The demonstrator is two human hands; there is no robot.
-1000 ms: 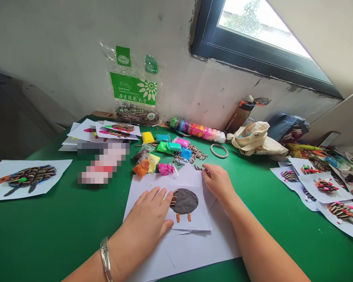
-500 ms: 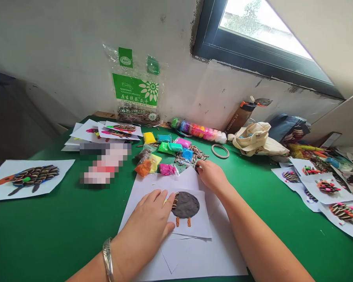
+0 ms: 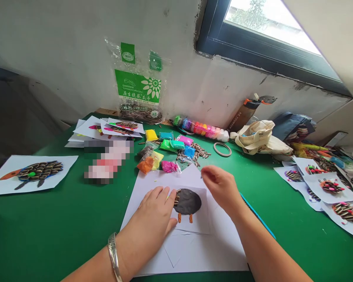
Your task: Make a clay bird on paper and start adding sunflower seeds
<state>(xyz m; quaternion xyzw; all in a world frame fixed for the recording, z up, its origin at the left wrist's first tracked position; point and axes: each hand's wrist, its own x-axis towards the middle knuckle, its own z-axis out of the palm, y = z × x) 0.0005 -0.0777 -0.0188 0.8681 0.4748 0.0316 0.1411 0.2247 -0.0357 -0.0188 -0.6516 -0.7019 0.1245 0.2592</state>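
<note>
A dark grey clay oval (image 3: 188,201) with two orange legs lies on a small white sheet (image 3: 204,227), over larger white paper (image 3: 211,256). Striped seeds (image 3: 177,197) cover its left end. My left hand (image 3: 153,219) rests flat on the sheet's left side, fingers spread, hiding part of the picture. Above the paper's upper right is my right hand (image 3: 219,186), thumb and fingers pinched together; a tiny dark bit shows at the fingertips, too small to name. Behind it, loose seeds (image 3: 201,152) lie beside small bags of coloured clay (image 3: 169,166).
A seed bag (image 3: 139,98) leans on the wall. Finished seed pictures (image 3: 41,174) lie left, others (image 3: 331,188) right. Tape ring (image 3: 222,149), brown bottle (image 3: 242,113) and cloth bag (image 3: 257,137) stand or lie at the back. A blue edge (image 3: 259,217) shows beside my right forearm.
My right hand has moved away from the seed pile, back towards me and slightly right, over the paper. My left hand stays on the sheet. The view has shifted slightly.
</note>
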